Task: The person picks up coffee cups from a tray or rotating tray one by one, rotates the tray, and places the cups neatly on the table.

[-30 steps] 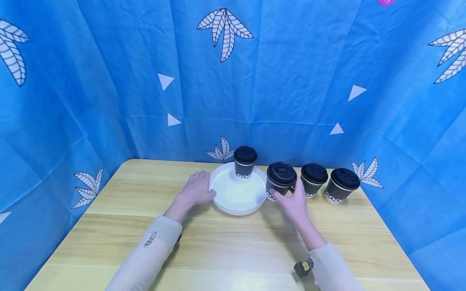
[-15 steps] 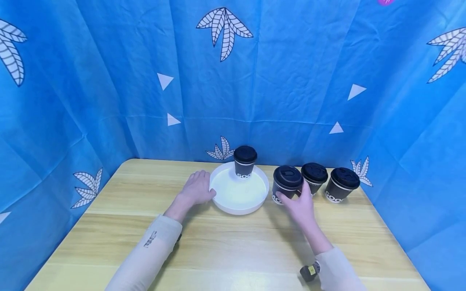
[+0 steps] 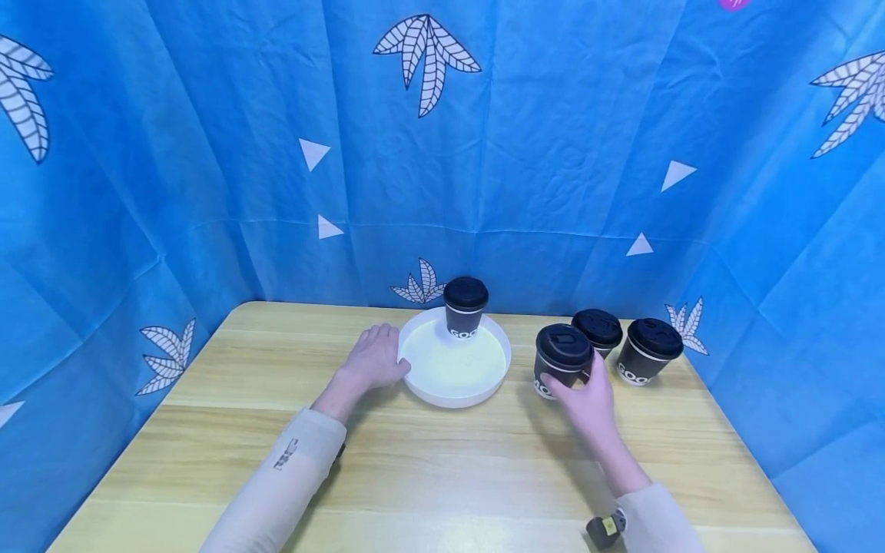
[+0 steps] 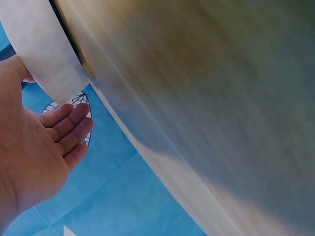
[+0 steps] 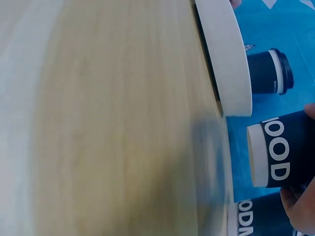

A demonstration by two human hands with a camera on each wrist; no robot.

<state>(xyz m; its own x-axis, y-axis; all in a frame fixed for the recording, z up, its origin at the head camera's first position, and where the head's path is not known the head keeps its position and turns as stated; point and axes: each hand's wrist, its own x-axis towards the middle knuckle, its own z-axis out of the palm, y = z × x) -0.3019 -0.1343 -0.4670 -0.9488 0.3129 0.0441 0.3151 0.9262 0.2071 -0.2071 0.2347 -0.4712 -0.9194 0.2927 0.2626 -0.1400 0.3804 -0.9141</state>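
Observation:
A round white tray (image 3: pixel 452 400) lies towards the back of the table. My left hand (image 3: pixel 373 359) rests against its left rim, its fingers loosely extended in the left wrist view. Standing upright on the tray's far part is a dark paper coffee cup (image 3: pixel 464 319) with a black lid. To the right of the tray, my right hand (image 3: pixel 589 403) grips another lidded paper coffee cup (image 3: pixel 555 372). Its white base hangs a little above the table in the right wrist view. My fingers behind that cup are mostly hidden.
Two more lidded cups stand at the back right: one cup (image 3: pixel 598 329) partly behind the held one, and another cup (image 3: pixel 648 352) farther right. The wooden table (image 3: pixel 442 476) ends at a blue patterned cloth (image 3: pixel 553 153) behind and at the sides.
My right hand has carried its cup to the right and slightly towards me, away from the tray's edge. The left hand and tray have stayed put.

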